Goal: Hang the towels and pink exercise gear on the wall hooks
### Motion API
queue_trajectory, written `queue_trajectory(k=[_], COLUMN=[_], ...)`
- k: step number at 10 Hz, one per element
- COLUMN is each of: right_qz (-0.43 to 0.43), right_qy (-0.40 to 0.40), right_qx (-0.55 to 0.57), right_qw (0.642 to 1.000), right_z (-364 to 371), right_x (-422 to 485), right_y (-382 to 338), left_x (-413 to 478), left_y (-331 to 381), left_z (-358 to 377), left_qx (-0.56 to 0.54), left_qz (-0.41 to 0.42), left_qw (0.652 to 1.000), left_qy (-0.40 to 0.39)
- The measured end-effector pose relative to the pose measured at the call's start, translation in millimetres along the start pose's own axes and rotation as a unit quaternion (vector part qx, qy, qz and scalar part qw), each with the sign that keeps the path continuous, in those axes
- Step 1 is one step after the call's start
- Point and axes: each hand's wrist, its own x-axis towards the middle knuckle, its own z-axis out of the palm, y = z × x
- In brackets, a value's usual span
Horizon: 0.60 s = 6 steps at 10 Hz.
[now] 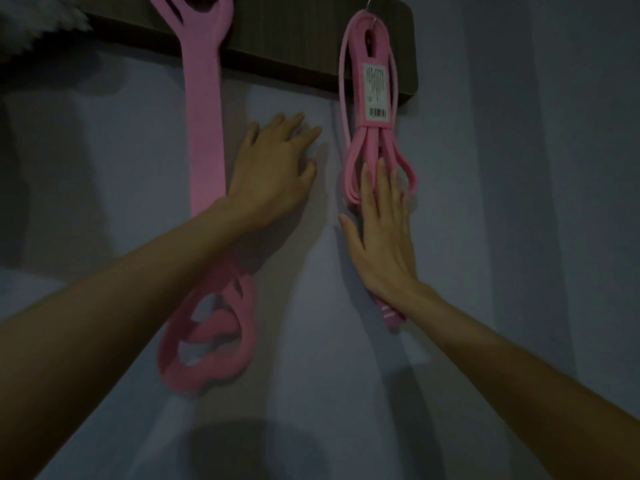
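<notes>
A dark wooden hook rail [294, 39] runs across the top of the wall. From it hangs a long pink pull exerciser [204, 133], its looped foot end [211, 344] low down behind my left forearm. On the rail's right hook hangs a bundled pink resistance band [375, 98] with a white label. My left hand [273, 171] lies with fingers spread between the two pink items, holding nothing. My right hand [381, 233] is flat, its straight fingertips touching the band's lower loops. A fluffy white towel [41, 19] shows at the top left corner.
The pale wall [519, 237] fills the view, dim and crossed by shadows. Bare wall lies to the right of the band and below both arms. A small pink end piece [389, 315] peeks out under my right wrist.
</notes>
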Motion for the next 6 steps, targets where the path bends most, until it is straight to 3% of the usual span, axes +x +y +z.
queue_trajectory(k=[2, 6], right_qz=[0.006, -0.024], right_qy=[-0.043, -0.188], right_qx=[-0.016, -0.037], right_qw=[0.999, 0.981], right_z=[3, -47], right_x=[-5, -30], right_y=[8, 10], left_x=[-25, -77], left_y=[7, 46], left_z=[3, -11], left_qx=[0.06, 0.115], left_qz=[0.033, 0.005], left_qw=[0.997, 0.986], left_qy=[-0.03, -0.12])
